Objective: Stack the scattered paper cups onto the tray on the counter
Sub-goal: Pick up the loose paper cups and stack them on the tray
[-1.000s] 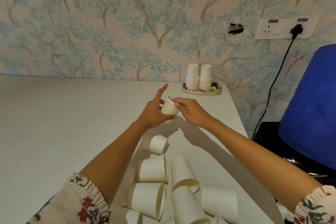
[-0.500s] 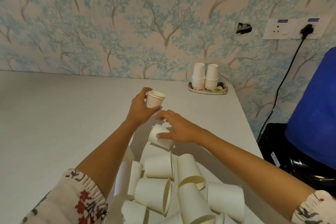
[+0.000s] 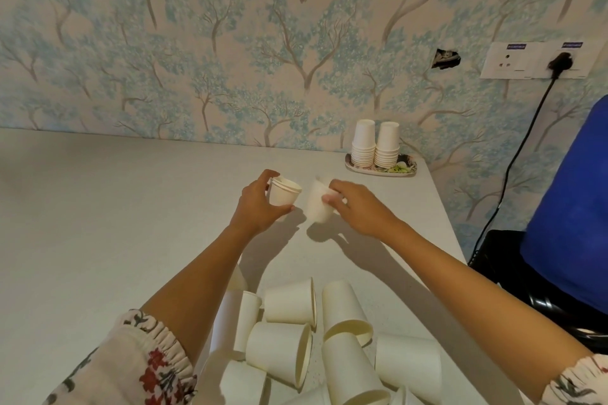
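The left hand [image 3: 260, 207] holds a short nested stack of paper cups [image 3: 283, 194] above the counter [image 3: 98, 207], fingers and thumb curled round the wall; the stack sits mouth up, tipped a little to the right, and two or three rolled rims show one inside the other at its top. Just beside it, not touching, the right hand [image 3: 357, 207] pinches a single paper cup [image 3: 318, 207] between thumb and fingertips. That cup is blurred, so which end points up is hard to tell; its lower end hangs just above its own shadow on the counter.

All the cups are plain white with thin rolled lips. Near the bottom edge a heap of loose cups [image 3: 316, 339] lies on its sides, mouths pointing different ways, some overlapping; the lowest ones are cut off by the frame edge and the left forearm covers a few at the heap's left side.

At the far right corner of the counter, against the tree-patterned wallpaper [image 3: 230, 43], stands a patterned tray [image 3: 362, 169] carrying two upside-down stacks of cups [image 3: 375, 145] side by side. The tray's print is too small to read. The hands are well apart from the tray.

Both forearms end in floral sleeve cuffs [image 3: 154, 368], partly cropped.
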### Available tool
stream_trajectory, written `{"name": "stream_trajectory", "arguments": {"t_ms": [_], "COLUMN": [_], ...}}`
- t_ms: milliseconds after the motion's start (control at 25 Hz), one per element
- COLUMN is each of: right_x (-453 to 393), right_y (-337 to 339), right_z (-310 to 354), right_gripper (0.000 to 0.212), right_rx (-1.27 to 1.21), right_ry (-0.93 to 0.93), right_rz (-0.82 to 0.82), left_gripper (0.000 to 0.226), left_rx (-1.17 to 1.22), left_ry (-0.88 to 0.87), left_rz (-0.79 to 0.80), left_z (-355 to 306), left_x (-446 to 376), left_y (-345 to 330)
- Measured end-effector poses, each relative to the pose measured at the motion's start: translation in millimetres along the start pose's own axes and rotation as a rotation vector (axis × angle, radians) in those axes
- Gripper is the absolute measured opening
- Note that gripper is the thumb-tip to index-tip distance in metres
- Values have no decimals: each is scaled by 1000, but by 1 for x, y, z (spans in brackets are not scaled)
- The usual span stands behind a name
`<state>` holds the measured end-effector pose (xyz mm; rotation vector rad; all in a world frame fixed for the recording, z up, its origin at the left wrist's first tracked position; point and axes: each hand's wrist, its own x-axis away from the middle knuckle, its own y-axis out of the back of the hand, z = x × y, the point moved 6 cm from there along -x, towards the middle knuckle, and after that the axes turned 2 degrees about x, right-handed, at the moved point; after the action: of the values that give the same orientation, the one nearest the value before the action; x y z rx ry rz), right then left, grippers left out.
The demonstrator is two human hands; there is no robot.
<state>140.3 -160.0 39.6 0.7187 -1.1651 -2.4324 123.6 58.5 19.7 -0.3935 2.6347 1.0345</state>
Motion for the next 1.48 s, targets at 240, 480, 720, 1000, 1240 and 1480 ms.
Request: {"name": "stream_trajectory", "arguments": {"t_ms": [240,480,720,1000,1240,1480], "right_x": [-3,-8,-9,-10,-5,-28], "right_y": [24,22,15,14,-26,-20], "right_z": [2,-14,-25,-56,-82,-102], "right_gripper": [20,26,26,36,43,55], "right_rx": [-80,43,134,-438,-1479,-1783], "right_ry": [79,56,86,-226,-672,-640], "right_rz": [-285,-197,-69,-261,-177,-383], "left_gripper": [104,120,121,60,35,26], "left_rx": [66,112,124,258,457,336], "left_ry": [-99,-183,-206,-101,-48,-195], "left_rz": [138,208,261,82,69,242], "left_z": [-31,-53,-53,-47,-63,-82], "left_x": [2,0,-6,-20,-35,-50], "left_y": [-37,-61,-81,-87,-111,-140]}}
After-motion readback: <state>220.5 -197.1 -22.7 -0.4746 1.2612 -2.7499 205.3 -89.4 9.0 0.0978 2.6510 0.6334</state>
